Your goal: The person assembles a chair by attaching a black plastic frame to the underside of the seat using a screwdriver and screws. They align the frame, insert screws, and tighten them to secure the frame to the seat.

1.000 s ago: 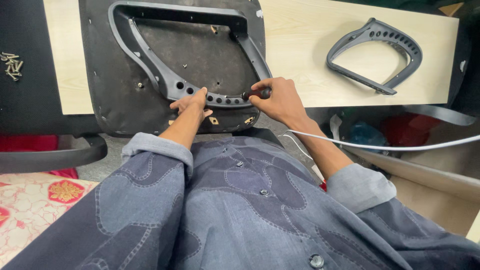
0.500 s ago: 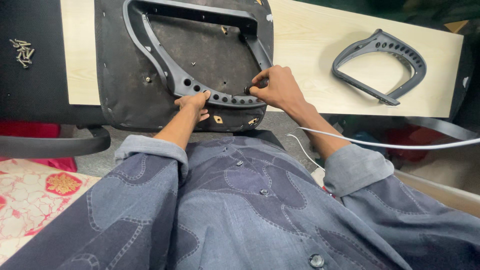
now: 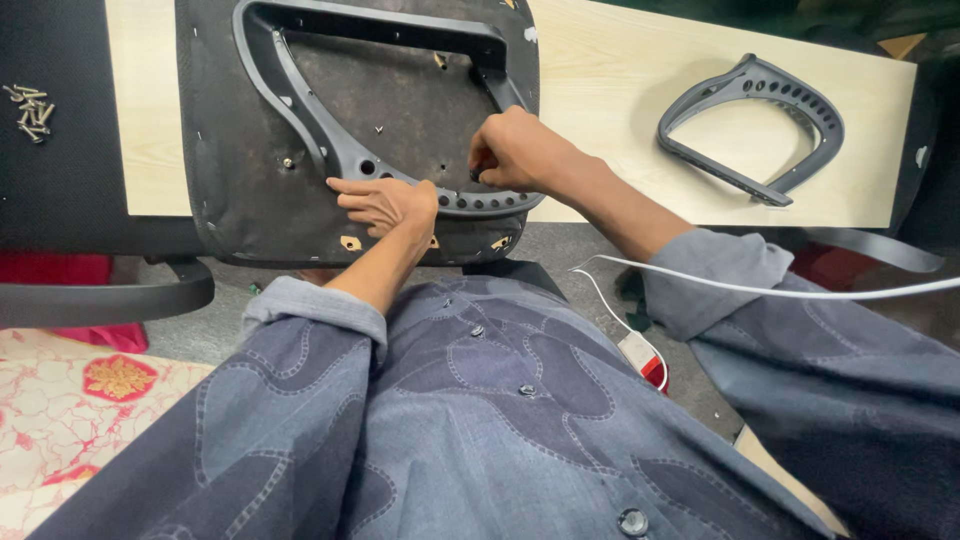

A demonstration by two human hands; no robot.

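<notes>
Landmark: upturned chair seat.

Table (image 3: 620, 110): pale wood top. It carries the upturned chair seat (image 3: 250, 190), whose near edge overhangs the table edge toward the person. A dark panel lies to the left of the seat.

Chair seat: dark, dusty underside facing up, with small fixings and holes visible in it.

Grey armrest frame (image 3: 300, 120): a plastic loop lying flat on the seat underside. Its near bar carries a row of holes and runs along the seat's near edge.

Second armrest frame (image 3: 755, 125): same shape, loose on the table, well to the right of the seat and untouched.

Left hand (image 3: 385, 203): palm down, fingers spread flat over the near bar, pressing it against the seat.

Right hand (image 3: 515, 152): fingers curled together, pinching something small at the right end of the holed bar. The item itself is hidden, so I cannot tell whether it is a screw or the frame edge.

Screws (image 3: 28, 108): a small heap on the dark panel, far left of the seat.

Judgement: the step in hand looks like seating the frame on the seat and working one fastening point at the right end of the bar. The next move calls for keeping the left hand's pressure steady so the holes stay aligned. The screws lie a long reach away.
</notes>
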